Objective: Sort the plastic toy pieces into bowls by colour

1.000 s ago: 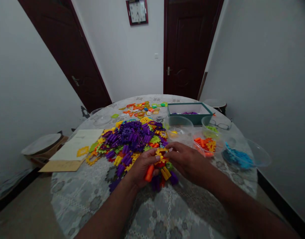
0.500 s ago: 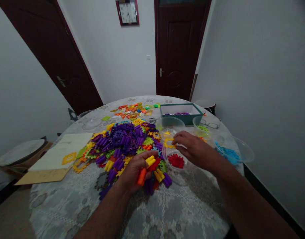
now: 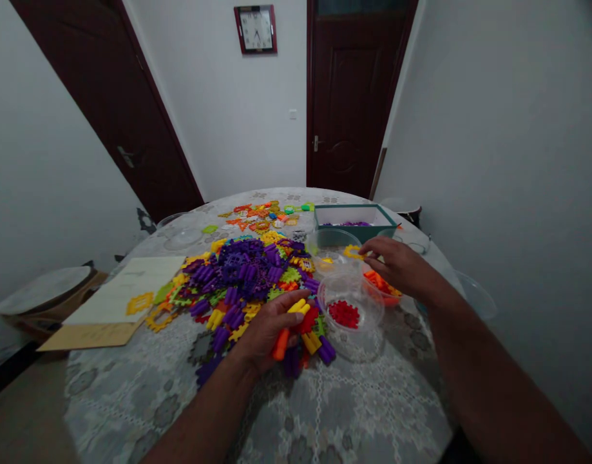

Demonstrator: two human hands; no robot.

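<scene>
My left hand point(image 3: 267, 325), at the near edge of the big pile, is closed around a yellow tube-shaped building piece point(image 3: 299, 307) and an orange one point(image 3: 280, 345). Pinched in the fingertips of my right hand point(image 3: 387, 258) is a yellow notched building piece point(image 3: 353, 252), over the right side of a clear bowl point(image 3: 333, 240) with a little yellow in it. Nearer me, a clear bowl point(image 3: 375, 303) holds red pieces point(image 3: 344, 314). Beneath my right hand, a bowl of orange pieces point(image 3: 380, 283) is partly covered.
A heap of mostly purple pieces point(image 3: 242, 264) spreads across the table's middle. Behind it lie orange and green flat pieces point(image 3: 257, 216). A green-edged box point(image 3: 387, 216) stands at the back right. Paper on a folder point(image 3: 126, 290) lies at left.
My right hand has moved right and away from me with the yellow notched piece, off the red pieces' bowl. My left hand keeps its pieces. The view has shifted slightly.
</scene>
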